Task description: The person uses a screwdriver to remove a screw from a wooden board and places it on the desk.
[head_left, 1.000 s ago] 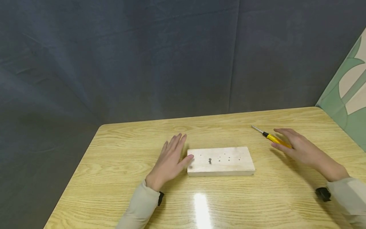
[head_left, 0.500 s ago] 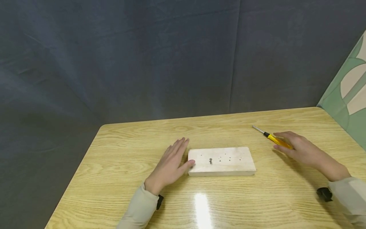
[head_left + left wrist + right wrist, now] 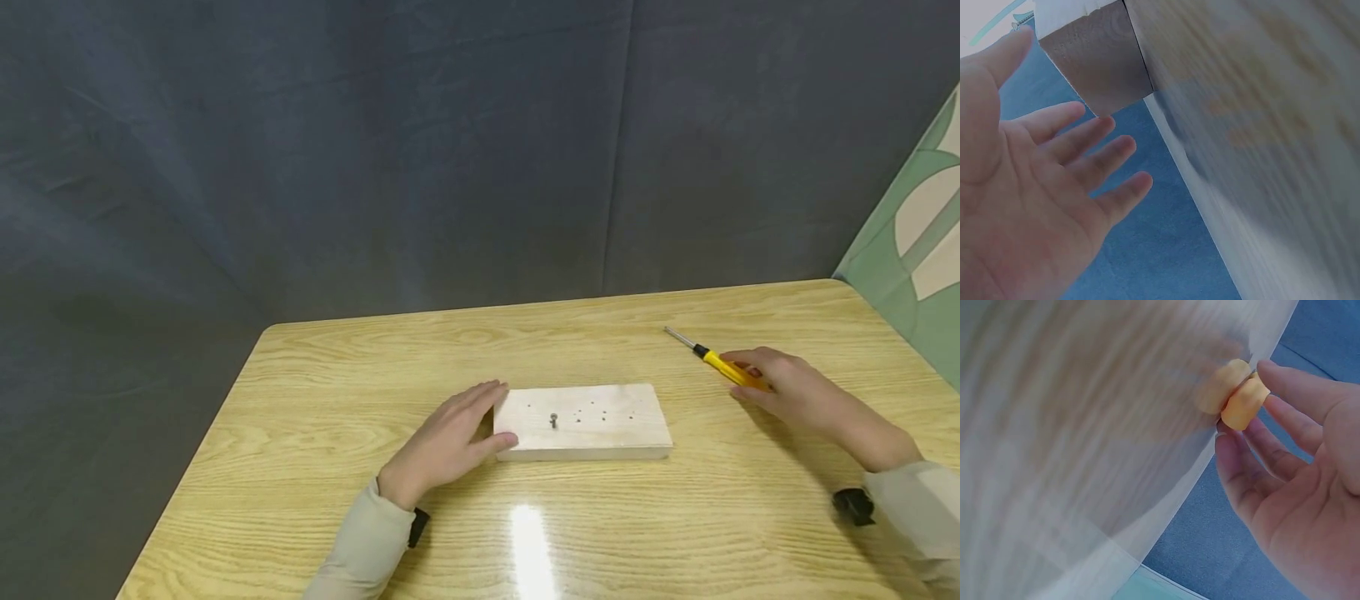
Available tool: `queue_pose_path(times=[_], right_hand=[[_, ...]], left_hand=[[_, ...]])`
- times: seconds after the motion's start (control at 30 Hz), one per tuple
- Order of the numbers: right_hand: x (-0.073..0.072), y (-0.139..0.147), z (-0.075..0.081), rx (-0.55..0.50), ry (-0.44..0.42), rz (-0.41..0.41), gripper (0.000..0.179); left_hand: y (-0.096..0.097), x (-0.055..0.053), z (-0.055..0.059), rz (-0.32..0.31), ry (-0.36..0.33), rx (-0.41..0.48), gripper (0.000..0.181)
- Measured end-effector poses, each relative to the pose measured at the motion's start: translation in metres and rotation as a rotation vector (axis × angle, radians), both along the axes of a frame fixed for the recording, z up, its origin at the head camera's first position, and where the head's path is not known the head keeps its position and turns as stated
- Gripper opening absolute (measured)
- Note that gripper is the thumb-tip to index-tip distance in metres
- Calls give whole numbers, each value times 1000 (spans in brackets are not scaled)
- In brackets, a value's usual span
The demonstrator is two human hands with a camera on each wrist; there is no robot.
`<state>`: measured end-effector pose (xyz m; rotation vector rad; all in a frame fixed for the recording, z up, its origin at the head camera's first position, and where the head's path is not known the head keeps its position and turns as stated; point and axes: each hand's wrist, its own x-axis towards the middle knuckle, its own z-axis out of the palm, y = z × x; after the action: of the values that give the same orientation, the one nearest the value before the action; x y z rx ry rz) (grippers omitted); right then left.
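A pale wooden block [image 3: 585,437] with several small holes lies on the table, and a screw [image 3: 553,419] stands up from its top. My left hand [image 3: 446,437] is at the block's left end, fingertips at the far corner and thumb over the near corner. In the left wrist view its fingers are spread and relaxed beside the block's end face [image 3: 1100,59]. To the right lies a screwdriver [image 3: 720,363] with a yellow handle, its metal shaft pointing to the back left. My right hand [image 3: 802,404] pinches the handle [image 3: 1246,406] between thumb and fingers.
The wood-grain table [image 3: 360,358] reaches back to a dark blue curtain [image 3: 450,167]. A green and beige patterned panel [image 3: 885,242] borders the right side. Bright light reflects near the table's front.
My left hand has come down and in against the block's left end. My right fingers have closed in around the screwdriver's handle. The block and screwdriver keep their places on the table.
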<state>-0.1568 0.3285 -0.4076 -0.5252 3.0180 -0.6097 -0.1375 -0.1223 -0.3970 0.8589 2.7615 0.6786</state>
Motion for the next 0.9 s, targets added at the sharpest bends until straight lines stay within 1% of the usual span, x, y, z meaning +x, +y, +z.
queue_pose_path(times=[0.2, 0.4, 0.67, 0.73, 0.9], right_hand=[[-3, 1, 0, 5, -20, 6, 50], [-5, 3, -1, -10, -40, 14, 50], [-4, 4, -3, -14, 9, 30, 45], [-5, 5, -3, -13, 8, 31, 44], [-5, 3, -2, -17, -29, 9, 44]], left_hand=[[0, 0, 1, 1, -15, -17, 78], [2, 0, 1, -1, -1, -30, 81], [3, -1, 0, -12, 19, -30, 81], [3, -1, 0, -12, 7, -21, 81], [3, 0, 0, 1, -43, 0, 81]])
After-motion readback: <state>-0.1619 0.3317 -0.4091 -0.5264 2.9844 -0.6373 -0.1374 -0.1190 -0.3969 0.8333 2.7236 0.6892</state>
